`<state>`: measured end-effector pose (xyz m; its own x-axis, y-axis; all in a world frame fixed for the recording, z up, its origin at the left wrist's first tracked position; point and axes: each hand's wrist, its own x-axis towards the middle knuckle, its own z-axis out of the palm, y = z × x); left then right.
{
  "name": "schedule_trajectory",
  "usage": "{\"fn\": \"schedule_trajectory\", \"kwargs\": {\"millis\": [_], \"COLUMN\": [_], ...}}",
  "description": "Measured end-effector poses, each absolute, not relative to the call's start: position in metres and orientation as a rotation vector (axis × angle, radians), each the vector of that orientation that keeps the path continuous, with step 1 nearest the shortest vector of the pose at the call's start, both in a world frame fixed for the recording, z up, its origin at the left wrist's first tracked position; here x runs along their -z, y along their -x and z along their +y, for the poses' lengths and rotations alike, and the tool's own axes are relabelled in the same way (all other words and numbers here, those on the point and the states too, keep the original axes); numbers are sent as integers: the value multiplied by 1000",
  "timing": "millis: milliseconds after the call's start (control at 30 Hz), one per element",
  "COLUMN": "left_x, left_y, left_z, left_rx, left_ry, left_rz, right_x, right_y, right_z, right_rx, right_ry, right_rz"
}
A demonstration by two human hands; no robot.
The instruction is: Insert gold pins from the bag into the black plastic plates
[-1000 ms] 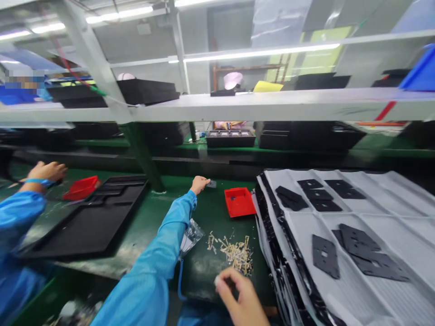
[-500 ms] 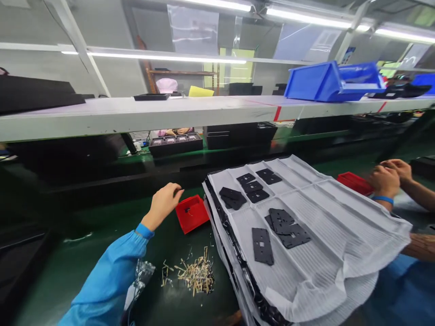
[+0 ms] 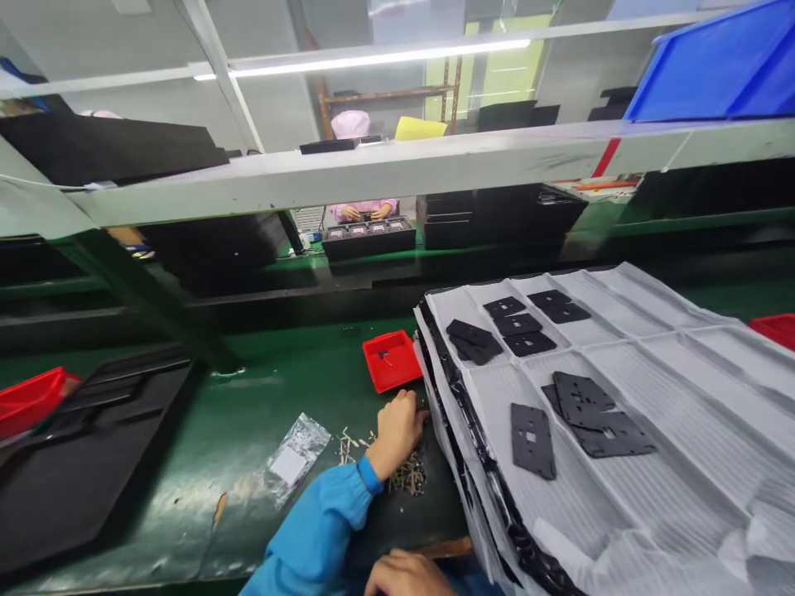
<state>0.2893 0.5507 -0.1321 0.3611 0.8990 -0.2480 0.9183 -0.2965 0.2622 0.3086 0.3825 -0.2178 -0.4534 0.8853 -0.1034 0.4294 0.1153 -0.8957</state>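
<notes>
Where the sheet stack (image 3: 652,364) crowds close, left hand (image 3: 397,429) rests bunched on tan pieces (image 3: 411,480)

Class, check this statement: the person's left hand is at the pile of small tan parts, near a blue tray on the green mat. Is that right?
Not quite. The head view shows the tray is red, not blue. The left hand is indeed at the pile of small tan parts on the green mat.

Factory assembly line, green conveyor belt (image 3: 261,414), overhead shelf (image 3: 397,170), stacked black trays (image 3: 490,217), red parts bin (image 3: 391,360)
</notes>
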Motion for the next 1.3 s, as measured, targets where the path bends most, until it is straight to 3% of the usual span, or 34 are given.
{"fn": "schedule_trajectory", "kwargs": {"millis": [200,367,533,733,1300], "left_x": [162,169,156,127,120], "left_y": [-308,-293,-262,-200,-159], "left_z": [547,552,550,543,544], "left_rx": [-21,-105,-256,-361,-340], "left_ry": [-2228,-2209,-2191,-2169,-2116], "left_rz": [1786,1762,1567,1123,888], "right_x": [247,234,189,164,156], "right_y": [-308,-321,-340,-347,-336], "right_z": [384,381,386,414,444], "right_rx": [-1185,-1094,-1274,-1185,-1543], "right_ry": [1305,1259,1390,1597,1466], "right_rz": [-2142,-2207,-1806,-1090,-1025]}}
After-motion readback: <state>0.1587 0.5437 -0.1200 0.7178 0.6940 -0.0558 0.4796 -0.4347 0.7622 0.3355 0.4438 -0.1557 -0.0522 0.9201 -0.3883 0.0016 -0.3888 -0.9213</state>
